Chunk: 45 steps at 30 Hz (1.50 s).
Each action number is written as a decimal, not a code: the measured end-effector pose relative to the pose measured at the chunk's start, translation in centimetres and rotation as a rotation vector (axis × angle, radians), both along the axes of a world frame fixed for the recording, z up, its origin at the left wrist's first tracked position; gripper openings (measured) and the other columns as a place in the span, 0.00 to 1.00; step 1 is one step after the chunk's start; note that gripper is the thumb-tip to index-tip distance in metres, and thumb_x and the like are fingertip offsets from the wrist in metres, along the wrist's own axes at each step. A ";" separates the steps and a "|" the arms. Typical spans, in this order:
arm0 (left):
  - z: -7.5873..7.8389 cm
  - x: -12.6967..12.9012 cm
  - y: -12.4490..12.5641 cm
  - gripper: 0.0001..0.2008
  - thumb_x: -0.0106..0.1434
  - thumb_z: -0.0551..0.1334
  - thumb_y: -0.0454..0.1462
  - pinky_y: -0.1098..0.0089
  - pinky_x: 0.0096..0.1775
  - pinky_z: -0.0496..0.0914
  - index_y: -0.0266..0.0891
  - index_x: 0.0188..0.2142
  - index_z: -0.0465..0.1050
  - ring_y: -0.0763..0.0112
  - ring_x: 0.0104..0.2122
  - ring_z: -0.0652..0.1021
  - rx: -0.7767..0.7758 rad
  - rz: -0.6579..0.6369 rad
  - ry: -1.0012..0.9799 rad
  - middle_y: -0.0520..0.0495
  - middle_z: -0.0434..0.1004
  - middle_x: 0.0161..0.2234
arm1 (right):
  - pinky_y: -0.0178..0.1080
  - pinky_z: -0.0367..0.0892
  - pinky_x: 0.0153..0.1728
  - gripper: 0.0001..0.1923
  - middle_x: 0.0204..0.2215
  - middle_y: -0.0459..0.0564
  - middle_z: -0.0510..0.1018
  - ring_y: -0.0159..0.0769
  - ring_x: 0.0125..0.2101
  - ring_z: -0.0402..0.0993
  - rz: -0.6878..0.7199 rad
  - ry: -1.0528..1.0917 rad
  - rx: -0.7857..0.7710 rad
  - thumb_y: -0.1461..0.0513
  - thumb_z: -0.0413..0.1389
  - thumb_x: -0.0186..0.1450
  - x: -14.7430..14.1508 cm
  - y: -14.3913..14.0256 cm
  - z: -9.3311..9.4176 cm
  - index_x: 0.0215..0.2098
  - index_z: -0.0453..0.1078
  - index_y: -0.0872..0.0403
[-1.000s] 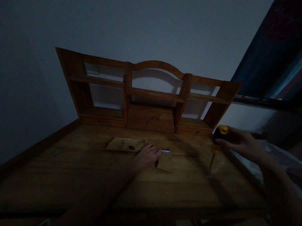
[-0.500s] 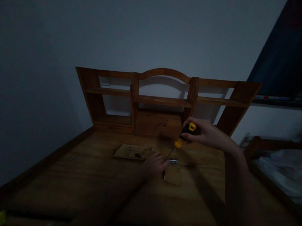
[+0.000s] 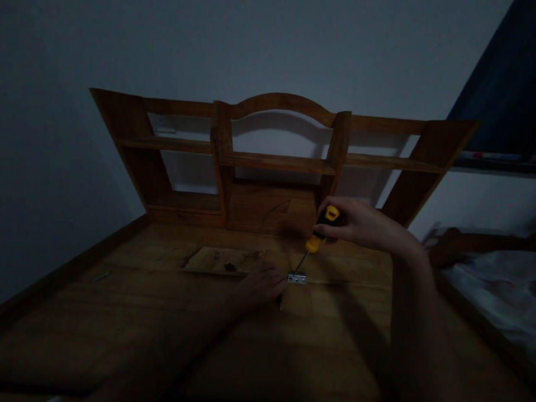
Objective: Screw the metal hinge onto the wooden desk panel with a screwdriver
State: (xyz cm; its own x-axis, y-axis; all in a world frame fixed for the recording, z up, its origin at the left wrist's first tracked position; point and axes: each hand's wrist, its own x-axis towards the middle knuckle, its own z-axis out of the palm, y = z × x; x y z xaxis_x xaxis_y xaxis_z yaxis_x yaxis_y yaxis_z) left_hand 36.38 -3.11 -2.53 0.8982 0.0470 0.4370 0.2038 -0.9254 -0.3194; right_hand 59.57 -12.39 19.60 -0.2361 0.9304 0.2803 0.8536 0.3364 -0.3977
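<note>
A dim room. A wooden worktop (image 3: pixel 112 313) fills the lower part of the view. At its far edge stands a wooden shelf unit (image 3: pixel 274 160) with an arched top and open compartments, set against a plain grey wall (image 3: pixel 213 38). In front of the shelf unit, a flat pale board (image 3: pixel 223 260) lies on the worktop. Left of the board lies a small thin screw (image 3: pixel 100 275). Right of the shelf unit is a bed (image 3: pixel 495 282) with pale bedding.

Two bare forearms, no sleeves showing, left hand (image 3: pixel 260 288), right hand (image 3: pixel 368 224), no gloves, dim light
</note>
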 end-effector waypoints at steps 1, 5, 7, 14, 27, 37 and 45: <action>0.1 0.0 -0.1 0.07 0.70 0.52 0.31 0.65 0.47 0.66 0.38 0.39 0.69 0.69 0.34 0.73 -0.006 0.003 0.011 0.49 0.73 0.32 | 0.35 0.64 0.26 0.16 0.28 0.46 0.79 0.35 0.27 0.75 0.010 0.012 -0.013 0.49 0.58 0.61 0.0 0.1 -0.1 0.38 0.68 0.52; 0.3 0.0 -0.3 0.07 0.70 0.53 0.31 0.65 0.47 0.66 0.38 0.38 0.68 0.69 0.34 0.73 -0.045 -0.006 0.034 0.48 0.74 0.33 | 0.35 0.64 0.27 0.17 0.26 0.46 0.79 0.35 0.27 0.75 0.026 0.030 -0.035 0.48 0.58 0.61 -0.1 0.3 -0.2 0.38 0.68 0.52; 0.3 0.0 -0.3 0.07 0.70 0.52 0.31 0.64 0.47 0.66 0.37 0.39 0.68 0.68 0.36 0.74 -0.051 -0.016 0.026 0.48 0.75 0.35 | 0.36 0.64 0.27 0.16 0.27 0.46 0.79 0.35 0.27 0.75 0.026 0.025 -0.021 0.49 0.58 0.62 -0.1 0.3 -0.2 0.38 0.68 0.52; 0.1 0.0 -0.2 0.08 0.70 0.51 0.30 0.65 0.47 0.66 0.37 0.38 0.67 0.69 0.36 0.74 -0.011 -0.017 0.012 0.48 0.74 0.32 | 0.36 0.64 0.26 0.17 0.26 0.45 0.79 0.36 0.27 0.75 0.022 0.025 -0.017 0.48 0.58 0.62 -0.1 0.4 -0.2 0.38 0.67 0.52; -0.6 0.1 0.1 0.09 0.70 0.50 0.30 0.65 0.47 0.66 0.38 0.39 0.68 0.69 0.34 0.73 -0.014 -0.015 -0.007 0.48 0.73 0.32 | 0.35 0.64 0.25 0.14 0.26 0.45 0.78 0.34 0.26 0.75 0.052 0.067 -0.059 0.50 0.57 0.62 -0.5 0.3 -0.4 0.36 0.66 0.52; -1.2 0.0 0.3 0.07 0.70 0.52 0.30 0.63 0.48 0.66 0.37 0.42 0.68 0.68 0.36 0.74 -0.001 -0.020 -0.025 0.48 0.75 0.36 | 0.35 0.58 0.25 0.19 0.27 0.47 0.77 0.35 0.26 0.73 -0.056 -0.025 0.084 0.44 0.55 0.63 -1.6 1.1 -1.1 0.34 0.64 0.51; -1.2 0.4 0.3 0.07 0.69 0.52 0.30 0.63 0.47 0.66 0.38 0.38 0.68 0.67 0.34 0.73 -0.003 -0.002 -0.019 0.50 0.74 0.33 | 0.36 0.53 0.26 0.23 0.26 0.47 0.73 0.35 0.26 0.68 -0.129 -0.136 0.234 0.41 0.52 0.63 -3.7 1.4 -1.7 0.34 0.62 0.51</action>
State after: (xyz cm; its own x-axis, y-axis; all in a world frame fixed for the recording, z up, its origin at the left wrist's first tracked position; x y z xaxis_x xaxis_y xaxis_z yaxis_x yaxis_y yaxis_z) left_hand 36.73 -2.85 -3.73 0.8898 0.0463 0.4540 0.2076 -0.9270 -0.3123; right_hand 55.89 -11.00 17.91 -0.1699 0.8690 0.4648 0.9354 0.2906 -0.2014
